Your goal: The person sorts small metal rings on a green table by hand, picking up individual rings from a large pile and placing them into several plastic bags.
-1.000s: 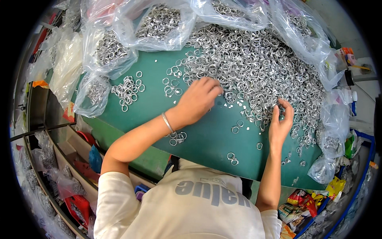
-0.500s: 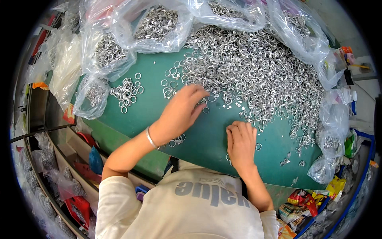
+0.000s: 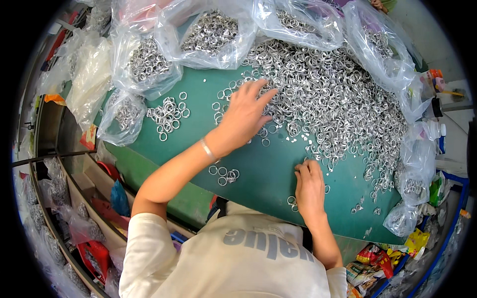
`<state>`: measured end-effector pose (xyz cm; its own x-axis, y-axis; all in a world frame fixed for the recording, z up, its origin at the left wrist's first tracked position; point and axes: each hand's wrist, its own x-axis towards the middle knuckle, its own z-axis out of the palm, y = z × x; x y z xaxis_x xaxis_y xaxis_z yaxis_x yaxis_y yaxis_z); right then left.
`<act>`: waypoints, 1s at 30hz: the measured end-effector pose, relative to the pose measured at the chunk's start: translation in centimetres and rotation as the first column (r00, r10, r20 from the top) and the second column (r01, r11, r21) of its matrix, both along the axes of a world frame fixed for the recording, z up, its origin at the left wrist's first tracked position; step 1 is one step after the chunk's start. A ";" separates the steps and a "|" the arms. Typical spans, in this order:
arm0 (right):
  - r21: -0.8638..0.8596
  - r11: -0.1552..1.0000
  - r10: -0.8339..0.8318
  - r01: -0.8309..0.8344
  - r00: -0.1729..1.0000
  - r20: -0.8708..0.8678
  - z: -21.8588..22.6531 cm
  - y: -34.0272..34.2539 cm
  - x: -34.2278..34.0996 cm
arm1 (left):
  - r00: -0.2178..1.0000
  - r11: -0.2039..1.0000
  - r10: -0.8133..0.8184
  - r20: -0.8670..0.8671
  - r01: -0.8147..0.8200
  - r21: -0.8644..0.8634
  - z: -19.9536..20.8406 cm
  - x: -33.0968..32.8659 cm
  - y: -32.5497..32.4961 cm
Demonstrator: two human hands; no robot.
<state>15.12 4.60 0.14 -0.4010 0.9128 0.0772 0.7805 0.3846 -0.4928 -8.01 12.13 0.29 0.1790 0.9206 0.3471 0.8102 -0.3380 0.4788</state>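
A broad heap of silver metal rings point(image 3: 323, 89) covers the far middle and right of the green table point(image 3: 248, 169). My left hand point(image 3: 244, 113), a bracelet on its wrist, reaches over the heap's left edge. Its fingers are spread, with loose rings beneath and around them. Nearer to me, my right hand point(image 3: 310, 187) rests on the table with its fingers curled together, their tips close to the heap's front edge. What those fingers pinch, if anything, is hidden. Beside this hand lie a few single rings point(image 3: 292, 201). A small group of rings point(image 3: 224, 175) sits near the table's front edge.
To the left is a separate cluster of rings point(image 3: 169, 115). Clear plastic bags of rings point(image 3: 211, 35) line the far side, with more bags point(image 3: 415, 164) along the right. Shelves point(image 3: 84, 188) stand at lower left. Another person's hand point(image 3: 380, 6) shows at the far right.
My left hand has moved farther away onto the heap's edge, and its fingers have spread. My right hand stays near the same spot, fingers curled. Another person's hand has appeared at the far right.
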 end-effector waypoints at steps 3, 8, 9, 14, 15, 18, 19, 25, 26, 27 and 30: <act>-0.048 0.998 -0.034 0.029 0.995 -0.092 0.3 0.0 -0.4 | 0.987 0.987 -0.118 -0.106 0.128 0.093 -0.5 1.6 3.4; -0.123 0.989 -0.105 0.080 0.972 -0.209 0.6 0.4 0.0 | 0.948 0.965 -0.260 -0.185 0.262 -0.013 -0.8 1.3 2.5; -0.114 0.991 -0.098 0.075 0.972 -0.214 0.5 0.4 0.0 | 0.933 0.951 -0.289 -0.215 0.305 0.044 -1.0 0.8 1.4; -0.084 0.996 -0.036 0.015 0.967 -0.254 0.5 0.5 -0.8 | 0.974 0.974 -0.225 -0.022 0.225 0.002 -0.8 -2.2 -1.5; -0.085 0.996 -0.010 -0.013 0.965 -0.264 0.6 0.6 -1.0 | 0.985 0.985 -0.170 0.012 0.169 0.046 -0.9 -2.7 -1.5; -0.223 0.972 -0.021 -0.070 0.925 -0.379 1.1 0.2 -1.9 | 0.999 0.999 -0.041 -0.022 0.042 0.010 -1.6 -4.8 -1.4; -0.289 0.953 -0.046 -0.089 0.902 -0.429 1.2 0.0 -2.4 | 1.000 0.999 -0.022 0.008 0.022 -0.033 -1.5 -5.1 -1.5; -0.308 0.923 0.070 -0.232 0.886 -0.458 0.0 -0.3 -4.6 | 0.984 0.993 -0.059 -0.167 0.075 0.092 -0.4 -1.4 -0.8; -0.292 0.925 0.091 -0.241 0.890 -0.447 -0.1 -0.3 -4.6 | 0.973 0.990 -0.094 -0.209 0.114 0.084 -0.5 -1.0 -0.7; -0.313 0.921 0.074 -0.233 0.892 -0.447 0.0 -0.3 -4.5 | 0.979 0.997 -0.053 -0.195 0.064 0.050 -0.5 -1.3 -0.5; -0.381 0.899 0.022 -0.214 0.893 -0.449 0.5 -0.1 -4.1 | 0.997 0.995 0.077 -0.030 -0.078 -0.061 -1.6 -2.5 -0.5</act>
<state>11.05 4.48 0.63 -0.5229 0.8458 -0.1056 0.4197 0.1477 -0.8956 -10.50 11.60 -1.33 0.1150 0.9516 0.2850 0.8458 -0.2443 0.4742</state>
